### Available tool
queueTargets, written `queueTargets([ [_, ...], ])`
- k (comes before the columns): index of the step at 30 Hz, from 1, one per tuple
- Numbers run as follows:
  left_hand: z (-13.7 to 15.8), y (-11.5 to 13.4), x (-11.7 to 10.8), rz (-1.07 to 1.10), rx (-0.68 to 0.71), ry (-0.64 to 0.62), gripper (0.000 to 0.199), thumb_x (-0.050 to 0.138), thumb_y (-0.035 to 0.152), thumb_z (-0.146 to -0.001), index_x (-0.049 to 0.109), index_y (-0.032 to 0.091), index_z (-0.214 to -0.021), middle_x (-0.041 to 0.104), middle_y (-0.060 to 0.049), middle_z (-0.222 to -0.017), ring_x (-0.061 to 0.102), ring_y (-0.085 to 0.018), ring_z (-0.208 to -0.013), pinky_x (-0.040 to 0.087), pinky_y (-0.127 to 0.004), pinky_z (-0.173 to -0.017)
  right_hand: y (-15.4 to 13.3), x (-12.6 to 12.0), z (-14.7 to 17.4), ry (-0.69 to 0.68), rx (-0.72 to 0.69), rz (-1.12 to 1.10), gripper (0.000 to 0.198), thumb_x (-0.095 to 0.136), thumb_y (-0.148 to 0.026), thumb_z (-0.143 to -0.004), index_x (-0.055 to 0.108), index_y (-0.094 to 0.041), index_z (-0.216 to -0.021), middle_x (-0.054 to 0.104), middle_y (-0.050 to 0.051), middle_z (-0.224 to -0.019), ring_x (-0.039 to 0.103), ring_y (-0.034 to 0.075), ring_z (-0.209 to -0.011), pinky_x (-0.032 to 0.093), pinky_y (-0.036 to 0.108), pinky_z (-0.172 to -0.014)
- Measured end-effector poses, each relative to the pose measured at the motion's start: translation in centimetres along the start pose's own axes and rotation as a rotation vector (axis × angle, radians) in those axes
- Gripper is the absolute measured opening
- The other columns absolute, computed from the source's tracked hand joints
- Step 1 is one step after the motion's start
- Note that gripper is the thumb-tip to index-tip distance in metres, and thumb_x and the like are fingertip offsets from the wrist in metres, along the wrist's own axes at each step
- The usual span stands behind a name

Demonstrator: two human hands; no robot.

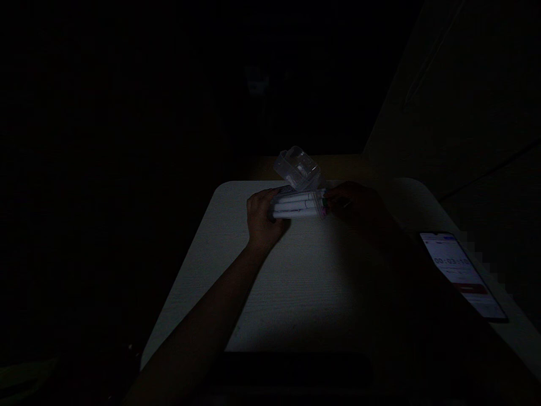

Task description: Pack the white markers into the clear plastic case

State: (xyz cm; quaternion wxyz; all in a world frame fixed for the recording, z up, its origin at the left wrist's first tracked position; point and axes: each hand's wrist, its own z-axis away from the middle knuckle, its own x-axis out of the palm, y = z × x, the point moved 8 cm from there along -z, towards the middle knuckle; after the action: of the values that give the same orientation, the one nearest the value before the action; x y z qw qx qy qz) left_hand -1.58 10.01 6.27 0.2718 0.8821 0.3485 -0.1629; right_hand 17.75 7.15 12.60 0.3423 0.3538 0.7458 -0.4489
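Handling slim white-barrelled markers (293,207) seems underway, the left hand (260,217) gripping their clear plastic case (319,198), the right hand (355,200) at their ends, pinch too dark to tell; the next move likely needs steady support.

An indoor place, too dark to tell which kind: a small, round-cornered bench (304,270) spans the centre, a lit phone (459,268) lies lower right, a dim wall (469,96) rises upper right.

On the phone (465,276), large digits (451,261) read 00:03, the last pair and smaller lines too blurred.
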Motion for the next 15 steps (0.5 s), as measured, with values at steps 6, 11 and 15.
queueTargets([
  [6, -0.03, 0.09, 0.0, -0.001, 0.019, -0.002, 0.051, 0.061, 0.036, -0.068, 0.053, 0.021, -0.116, 0.06, -0.008, -0.112, 0.052, -0.025, -0.106, 0.04, -0.042, -0.093, -0.28, -0.14, 0.1, -0.012, -0.001, -0.019, 0.026, 0.05, -0.024, -0.085, 0.066, -0.013, -0.101, 0.065, 0.005, -0.097, 0.061, 0.009, -0.078, 0.051, 0.023, -0.073],
  [11, -0.1, 0.43, -0.27, 0.016, 0.053, 0.024, 0.049, 0.062, 0.033, -0.068, 0.053, 0.021, -0.115, 0.061, -0.008, -0.111, 0.053, -0.024, -0.105, 0.04, -0.041, -0.092, -0.26, -0.16, 0.2, 0.003, 0.001, -0.036, 0.024, 0.051, -0.023, -0.085, 0.066, -0.014, -0.1, 0.066, 0.006, -0.096, 0.062, 0.009, -0.079, 0.051, 0.024, -0.073],
  [15, -0.07, 0.36, -0.18, 0.01, 0.042, 0.01, 0.048, 0.06, 0.033, -0.07, 0.052, 0.022, -0.115, 0.06, -0.007, -0.112, 0.053, -0.025, -0.106, 0.04, -0.042, -0.092, -0.25, -0.16, 0.23, 0.027, 0.011, -0.042, 0.022, 0.051, -0.022, -0.084, 0.067, -0.016, -0.097, 0.066, 0.006, -0.096, 0.062, 0.011, -0.08, 0.052, 0.026, -0.074],
])
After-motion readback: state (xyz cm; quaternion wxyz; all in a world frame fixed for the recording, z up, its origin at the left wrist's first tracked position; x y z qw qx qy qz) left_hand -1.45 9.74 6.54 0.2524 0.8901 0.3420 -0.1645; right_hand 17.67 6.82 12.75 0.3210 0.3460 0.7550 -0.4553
